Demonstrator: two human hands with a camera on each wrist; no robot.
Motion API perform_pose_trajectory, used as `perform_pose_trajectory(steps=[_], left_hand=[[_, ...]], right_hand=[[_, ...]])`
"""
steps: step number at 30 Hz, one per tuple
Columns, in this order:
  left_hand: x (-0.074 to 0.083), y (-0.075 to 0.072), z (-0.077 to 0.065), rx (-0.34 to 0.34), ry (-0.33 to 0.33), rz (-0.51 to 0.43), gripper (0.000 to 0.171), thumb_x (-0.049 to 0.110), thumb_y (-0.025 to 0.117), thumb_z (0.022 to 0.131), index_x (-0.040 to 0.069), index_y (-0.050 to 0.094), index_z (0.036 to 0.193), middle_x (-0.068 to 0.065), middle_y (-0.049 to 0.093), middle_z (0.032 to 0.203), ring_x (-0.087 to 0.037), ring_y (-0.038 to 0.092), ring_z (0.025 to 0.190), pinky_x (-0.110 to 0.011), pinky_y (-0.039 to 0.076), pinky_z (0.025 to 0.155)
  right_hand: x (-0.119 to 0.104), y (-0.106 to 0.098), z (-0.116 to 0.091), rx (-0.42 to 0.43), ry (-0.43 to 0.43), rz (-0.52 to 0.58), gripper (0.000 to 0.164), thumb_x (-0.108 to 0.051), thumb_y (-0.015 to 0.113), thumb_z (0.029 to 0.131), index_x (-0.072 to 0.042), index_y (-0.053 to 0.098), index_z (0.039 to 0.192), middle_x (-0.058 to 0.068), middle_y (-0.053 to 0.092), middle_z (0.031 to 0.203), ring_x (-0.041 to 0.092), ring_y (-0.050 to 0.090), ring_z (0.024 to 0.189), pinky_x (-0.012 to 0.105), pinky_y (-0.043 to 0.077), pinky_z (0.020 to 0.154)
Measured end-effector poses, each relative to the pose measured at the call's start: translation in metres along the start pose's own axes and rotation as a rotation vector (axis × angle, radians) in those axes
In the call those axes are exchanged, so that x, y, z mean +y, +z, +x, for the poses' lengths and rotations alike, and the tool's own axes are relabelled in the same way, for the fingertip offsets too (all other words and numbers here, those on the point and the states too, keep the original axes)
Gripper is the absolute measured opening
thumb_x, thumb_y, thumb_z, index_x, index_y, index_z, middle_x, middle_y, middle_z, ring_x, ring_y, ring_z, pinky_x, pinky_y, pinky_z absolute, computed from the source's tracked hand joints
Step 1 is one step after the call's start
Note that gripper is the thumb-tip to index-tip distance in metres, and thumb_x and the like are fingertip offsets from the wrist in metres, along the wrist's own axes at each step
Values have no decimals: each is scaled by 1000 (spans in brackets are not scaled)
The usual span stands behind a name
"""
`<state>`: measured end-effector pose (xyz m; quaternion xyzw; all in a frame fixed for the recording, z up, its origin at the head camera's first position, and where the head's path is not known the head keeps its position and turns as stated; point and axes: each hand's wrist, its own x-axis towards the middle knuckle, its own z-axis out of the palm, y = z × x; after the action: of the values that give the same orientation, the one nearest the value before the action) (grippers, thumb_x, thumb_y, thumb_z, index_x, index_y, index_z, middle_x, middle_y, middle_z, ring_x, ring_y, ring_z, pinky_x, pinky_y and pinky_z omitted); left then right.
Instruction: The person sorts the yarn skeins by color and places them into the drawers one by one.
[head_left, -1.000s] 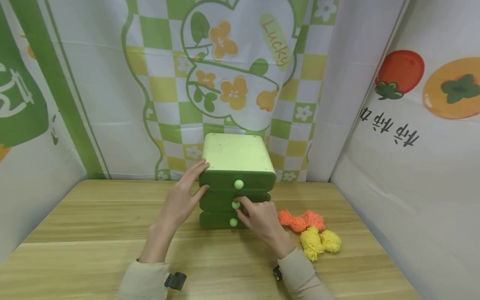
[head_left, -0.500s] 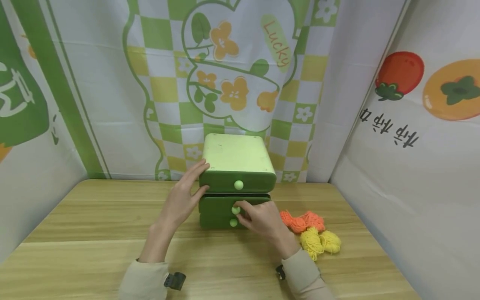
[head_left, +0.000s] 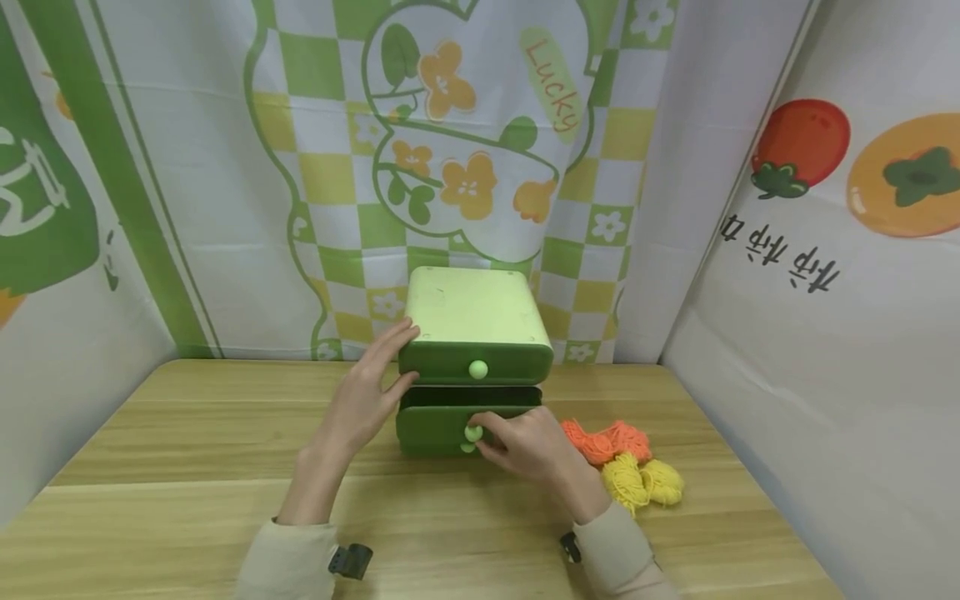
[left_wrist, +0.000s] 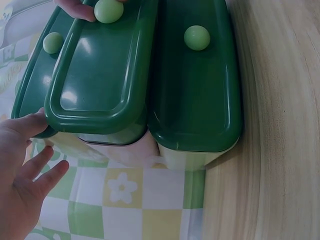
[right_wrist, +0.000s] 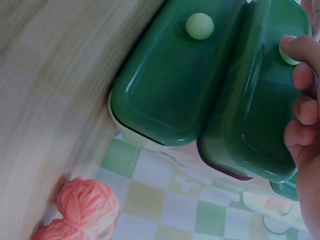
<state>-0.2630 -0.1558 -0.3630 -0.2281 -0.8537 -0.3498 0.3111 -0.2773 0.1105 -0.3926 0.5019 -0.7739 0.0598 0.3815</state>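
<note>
A small drawer cabinet with a pale green top and three dark green fronts stands on the table. Its middle drawer is pulled partway out, and a dark gap shows above its front. My right hand pinches that drawer's round light green knob between thumb and finger. With fingers spread, my left hand rests against the cabinet's left side near the top drawer. The top and bottom drawers are closed; in the left wrist view the bottom drawer sits behind the pulled one.
Orange yarn and yellow yarn lie on the wooden table to the right of the cabinet, close by my right wrist. A patterned curtain hangs behind the table, with printed cloth along the right side.
The middle drawer has gone from closed to partway out. My right hand has moved toward me with its knob, while the left hand has stayed in place.
</note>
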Motion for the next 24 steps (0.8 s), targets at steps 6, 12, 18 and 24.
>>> perform_pose_trajectory(steps=[6, 12, 18, 24], left_hand=[[3, -1, 2, -6, 8, 2, 69, 4, 73, 88, 15, 44, 149, -5, 38, 159, -31, 42, 142, -50, 44, 112], [3, -1, 2, -10, 8, 3, 69, 4, 74, 88, 15, 43, 149, -5, 38, 159, -31, 41, 143, -50, 44, 112], [3, -1, 1, -4, 17, 7, 69, 4, 74, 87, 15, 44, 149, -5, 39, 158, -31, 42, 142, -50, 46, 110], [2, -1, 0, -5, 5, 3, 69, 3, 74, 87, 14, 44, 149, -6, 38, 158, -32, 42, 142, -51, 45, 110]], right_hand=[[-4, -11, 1, -50, 5, 45, 27, -21, 83, 77, -19, 65, 97, -16, 49, 51, -6, 38, 45, 9, 29, 42], [-9, -21, 3, -116, 13, 102, 26, -19, 82, 79, -19, 64, 97, -16, 57, 57, -7, 37, 45, 5, 26, 44], [-12, -24, 4, -123, 0, 108, 27, -17, 83, 77, -19, 63, 96, -15, 61, 62, -7, 35, 47, 5, 26, 44], [-14, -26, 4, -128, -5, 115, 27, -15, 81, 77, -20, 63, 95, -15, 59, 61, -6, 36, 49, 5, 27, 45]])
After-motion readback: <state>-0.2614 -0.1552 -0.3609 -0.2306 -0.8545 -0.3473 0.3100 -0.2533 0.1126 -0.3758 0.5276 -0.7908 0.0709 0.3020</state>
